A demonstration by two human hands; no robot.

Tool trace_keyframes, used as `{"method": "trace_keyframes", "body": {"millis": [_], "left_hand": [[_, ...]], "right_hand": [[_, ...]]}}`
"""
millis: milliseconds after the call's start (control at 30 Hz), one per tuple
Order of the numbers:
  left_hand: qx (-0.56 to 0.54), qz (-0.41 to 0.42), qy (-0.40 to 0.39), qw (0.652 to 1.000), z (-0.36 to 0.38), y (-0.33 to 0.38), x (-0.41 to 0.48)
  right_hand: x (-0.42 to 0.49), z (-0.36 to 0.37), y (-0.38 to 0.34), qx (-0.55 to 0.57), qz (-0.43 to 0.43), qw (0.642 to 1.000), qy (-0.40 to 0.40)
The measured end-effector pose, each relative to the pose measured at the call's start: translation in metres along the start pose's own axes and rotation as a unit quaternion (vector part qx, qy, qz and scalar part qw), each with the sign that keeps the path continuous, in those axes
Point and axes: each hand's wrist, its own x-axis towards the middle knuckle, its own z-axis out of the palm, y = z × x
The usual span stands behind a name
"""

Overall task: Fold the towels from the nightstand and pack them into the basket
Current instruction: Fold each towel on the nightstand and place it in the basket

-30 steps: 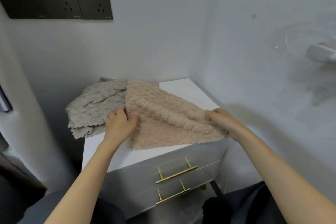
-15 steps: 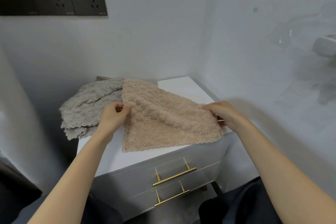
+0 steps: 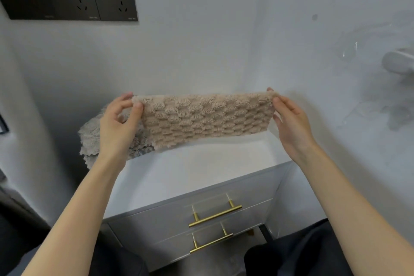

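Pinching its top corners between thumb and fingers, the left hand point(image 3: 116, 125) and right hand point(image 3: 291, 123) hold the beige towel point(image 3: 206, 119) stretched above the white nightstand point(image 3: 197, 168), its lower edge seemingly touching the top, beside the grey towel point(image 3: 91, 139).

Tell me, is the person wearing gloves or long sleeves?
No. The left hand and the right hand are bare: no gloves, rings or watch to see. The left forearm and right forearm are bare too; no sleeve shows.
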Motion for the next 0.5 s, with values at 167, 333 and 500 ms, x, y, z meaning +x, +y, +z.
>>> {"method": "trace_keyframes", "body": {"millis": [167, 333, 500], "left_hand": [[-0.100, 0.011, -0.029, 0.995, -0.002, 0.014, -0.001], [-0.054, -0.182, -0.068, 0.980, 0.012, 0.001, -0.007], [0.088, -0.237, -0.154, 0.955, 0.037, -0.020, -0.012]], "right_hand": [[-0.006, 0.004, -0.011, 0.050, -0.015, 0.999, 0.010], [-0.005, -0.002, 0.000, -0.041, 0.038, 0.997, 0.057], [0.008, -0.022, 0.024, -0.210, 0.114, 0.967, 0.083]]}}
